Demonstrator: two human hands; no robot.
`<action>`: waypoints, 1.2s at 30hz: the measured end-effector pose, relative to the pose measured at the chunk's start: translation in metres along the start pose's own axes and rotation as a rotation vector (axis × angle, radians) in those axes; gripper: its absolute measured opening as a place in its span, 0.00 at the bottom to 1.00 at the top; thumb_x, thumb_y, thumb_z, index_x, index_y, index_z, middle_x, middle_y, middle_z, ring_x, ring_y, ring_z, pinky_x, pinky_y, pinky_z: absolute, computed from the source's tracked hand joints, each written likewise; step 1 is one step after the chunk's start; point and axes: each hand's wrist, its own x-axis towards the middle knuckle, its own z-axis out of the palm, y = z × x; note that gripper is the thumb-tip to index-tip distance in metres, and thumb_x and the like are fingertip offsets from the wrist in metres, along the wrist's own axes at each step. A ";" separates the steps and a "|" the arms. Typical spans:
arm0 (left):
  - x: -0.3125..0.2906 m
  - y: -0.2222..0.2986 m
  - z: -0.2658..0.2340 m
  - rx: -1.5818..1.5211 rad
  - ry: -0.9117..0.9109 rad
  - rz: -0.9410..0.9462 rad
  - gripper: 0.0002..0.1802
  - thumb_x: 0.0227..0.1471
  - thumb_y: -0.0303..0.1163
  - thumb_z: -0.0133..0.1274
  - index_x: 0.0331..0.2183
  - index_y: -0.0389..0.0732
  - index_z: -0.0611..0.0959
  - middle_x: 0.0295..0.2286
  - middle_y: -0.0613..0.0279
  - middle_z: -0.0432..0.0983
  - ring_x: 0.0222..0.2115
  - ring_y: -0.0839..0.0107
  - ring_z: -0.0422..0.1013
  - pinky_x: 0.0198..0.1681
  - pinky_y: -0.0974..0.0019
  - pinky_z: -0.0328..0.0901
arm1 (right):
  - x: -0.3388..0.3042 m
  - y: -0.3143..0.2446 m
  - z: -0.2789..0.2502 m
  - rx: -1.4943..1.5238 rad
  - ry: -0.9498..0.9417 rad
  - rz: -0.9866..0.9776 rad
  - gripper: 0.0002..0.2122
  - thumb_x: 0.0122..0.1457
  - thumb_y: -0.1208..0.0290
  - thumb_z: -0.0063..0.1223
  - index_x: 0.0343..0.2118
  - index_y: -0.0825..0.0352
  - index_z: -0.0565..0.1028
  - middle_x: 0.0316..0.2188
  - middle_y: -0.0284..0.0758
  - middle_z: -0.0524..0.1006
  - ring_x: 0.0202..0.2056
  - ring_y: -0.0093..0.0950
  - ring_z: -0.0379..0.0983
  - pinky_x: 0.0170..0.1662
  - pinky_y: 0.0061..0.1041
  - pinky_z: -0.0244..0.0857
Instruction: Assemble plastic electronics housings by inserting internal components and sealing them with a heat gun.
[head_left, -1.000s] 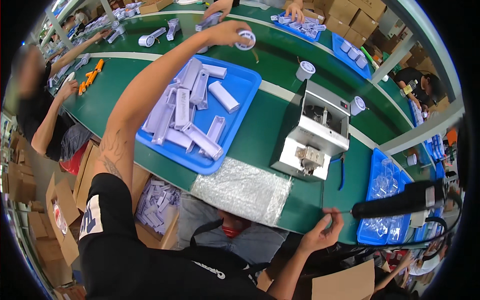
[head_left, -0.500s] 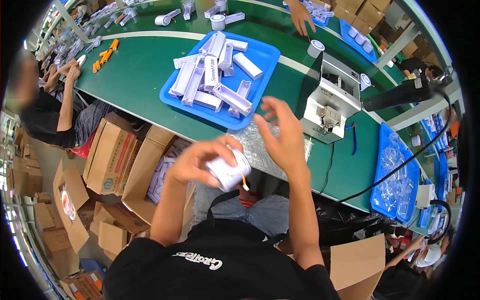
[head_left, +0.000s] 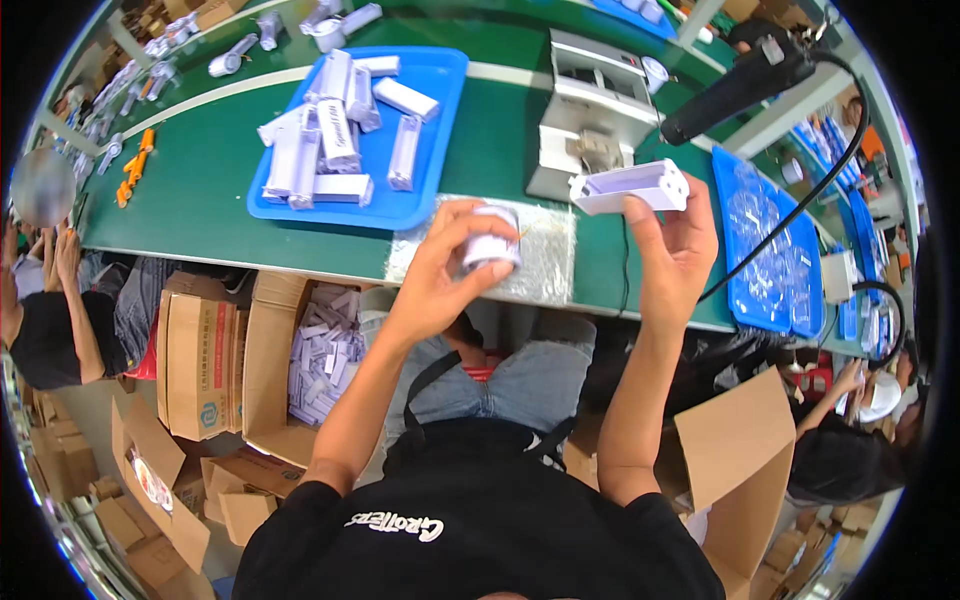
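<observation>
Head view showed the left hand [head_left: 445,270] with thumb and fingers curved, pinching a round white part [head_left: 492,240] from its sides. The part was above a silvery padded sheet [head_left: 548,255], near the bench's front edge. A short thin wire seemed to come out at its right side; probably the side grip served to leave this wire free, though the fingers hid some of the part.

The right hand [head_left: 675,245] pinched a long white housing [head_left: 630,190] near its right end, the thumb on the near side and the other fingers partly hidden behind. Its hollow was turned upward and its far end pointed left, perhaps so that the inside could be looked into. The two pieces were apart, not touching. The padded sheet lay there likely to protect surfaces from scratches.

At the left stood a blue tray [head_left: 440,140] with similar housings [head_left: 338,135] piled loosely, within easy reach. Behind the held housing was a metal machine [head_left: 590,115], which limited the space at that side. A black tool handle [head_left: 735,95] hung close, and its cable [head_left: 858,130] curved over a second blue tray [head_left: 728,175] of clear plastic pieces [head_left: 768,245], so it could hinder the right arm.
</observation>
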 end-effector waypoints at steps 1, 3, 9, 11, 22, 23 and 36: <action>0.010 -0.006 0.004 0.097 -0.018 0.020 0.17 0.55 0.26 0.67 0.48 0.40 0.84 0.51 0.57 0.68 0.60 0.59 0.62 0.65 0.59 0.58 | -0.005 0.002 -0.013 0.027 0.016 0.048 0.16 0.61 0.80 0.68 0.50 0.72 0.76 0.41 0.32 0.81 0.44 0.20 0.79 0.46 0.24 0.74; 0.018 -0.016 0.015 0.134 -0.014 0.024 0.16 0.54 0.25 0.67 0.46 0.42 0.84 0.50 0.56 0.71 0.61 0.55 0.63 0.65 0.57 0.58 | -0.019 0.014 -0.029 -0.322 -0.115 0.123 0.15 0.64 0.75 0.66 0.51 0.72 0.76 0.42 0.35 0.82 0.42 0.23 0.80 0.45 0.25 0.74; 0.027 -0.011 0.030 0.282 0.029 0.048 0.11 0.54 0.25 0.66 0.40 0.39 0.86 0.51 0.52 0.75 0.63 0.52 0.66 0.65 0.54 0.59 | -0.042 0.047 -0.032 -0.617 -0.269 0.212 0.17 0.62 0.75 0.67 0.51 0.72 0.76 0.44 0.40 0.83 0.42 0.26 0.82 0.45 0.28 0.76; 0.028 -0.011 0.034 0.314 0.026 0.061 0.10 0.53 0.25 0.67 0.39 0.38 0.86 0.52 0.51 0.75 0.62 0.52 0.67 0.64 0.53 0.61 | -0.044 0.051 -0.029 -0.372 -0.040 0.155 0.17 0.61 0.79 0.68 0.52 0.72 0.75 0.43 0.39 0.84 0.45 0.27 0.83 0.46 0.28 0.78; 0.041 -0.016 0.050 0.290 0.075 0.096 0.06 0.59 0.23 0.63 0.40 0.36 0.87 0.41 0.59 0.85 0.57 0.55 0.74 0.63 0.55 0.64 | -0.056 0.041 -0.042 0.219 -0.047 -0.117 0.24 0.56 0.90 0.67 0.55 0.72 0.71 0.50 0.55 0.82 0.55 0.45 0.81 0.57 0.43 0.77; 0.041 -0.016 0.051 0.288 0.071 0.094 0.06 0.59 0.23 0.63 0.40 0.36 0.87 0.41 0.59 0.85 0.57 0.55 0.74 0.63 0.55 0.64 | -0.056 0.040 -0.041 0.217 -0.044 -0.116 0.24 0.56 0.90 0.67 0.55 0.72 0.71 0.50 0.55 0.82 0.55 0.45 0.81 0.57 0.43 0.77; 0.042 0.002 0.051 0.217 0.073 0.100 0.15 0.52 0.24 0.68 0.43 0.36 0.88 0.45 0.53 0.84 0.56 0.54 0.76 0.62 0.55 0.66 | -0.043 0.055 -0.027 0.126 -0.202 -0.024 0.24 0.56 0.91 0.65 0.56 0.71 0.72 0.49 0.52 0.83 0.54 0.40 0.81 0.58 0.40 0.76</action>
